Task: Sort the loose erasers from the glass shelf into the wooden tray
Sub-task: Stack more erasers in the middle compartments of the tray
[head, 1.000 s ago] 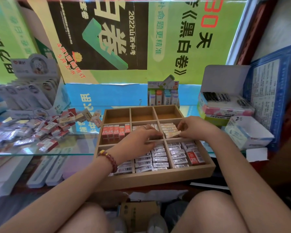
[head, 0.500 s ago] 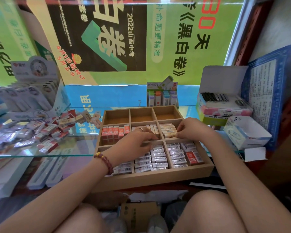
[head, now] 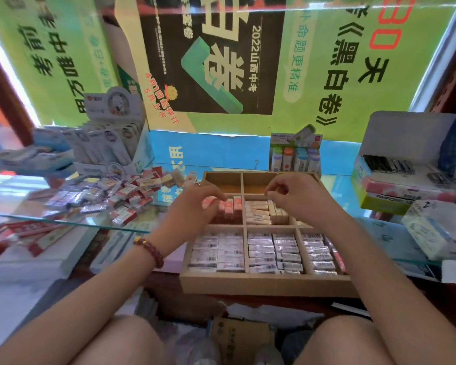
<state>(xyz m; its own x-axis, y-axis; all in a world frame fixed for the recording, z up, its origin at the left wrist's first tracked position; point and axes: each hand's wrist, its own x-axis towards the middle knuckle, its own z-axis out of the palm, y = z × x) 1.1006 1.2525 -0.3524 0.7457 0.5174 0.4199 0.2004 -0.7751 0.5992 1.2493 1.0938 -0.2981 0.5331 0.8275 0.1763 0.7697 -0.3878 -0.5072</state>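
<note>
We log the left hand [head: 195, 209] first. Its fingers [head: 215, 194] curl downward with the tips on the row of pink-sleeved erasers [head: 233, 206] in the middle-left compartment of the wooden tray [head: 266, 284]. A pink blur sits gripped between thumb and fingers. The rest of the row stands on edge just right of the fingertips. There is a ring [head: 198, 184] on one finger and a bead bracelet [head: 151, 251] on the wrist.

On the right hand [head: 298, 200] the fingers [head: 274, 186] curl in, tips drawn close to the thumb. They hang just above the cream-sleeved erasers [head: 258, 213] in the middle compartment. We cannot tell whether anything is pinched there, as the tips are too blurred.

Beyond both sets of fingers, two far compartments show bare wood. Nearer us than the fingers, the three near compartments are packed with white-sleeved erasers [head: 217, 252] lying flat in rows, barcodes up. The middle-right compartment is mostly hidden under the right forearm.

The loose erasers [head: 108, 197] lie in a heap well to the left of the left fingers, on the glass shelf [head: 19, 198]. Red-and-white and silvery sleeves are mixed, and the heap is apart from both hands.

Beyond the right fingers, past the tray's far wall, a display carton [head: 295, 154] of coloured-capped tubes stands upright. Right of the right fingers, an open box [head: 406, 177] of dark pens rests on stacked packets.
</note>
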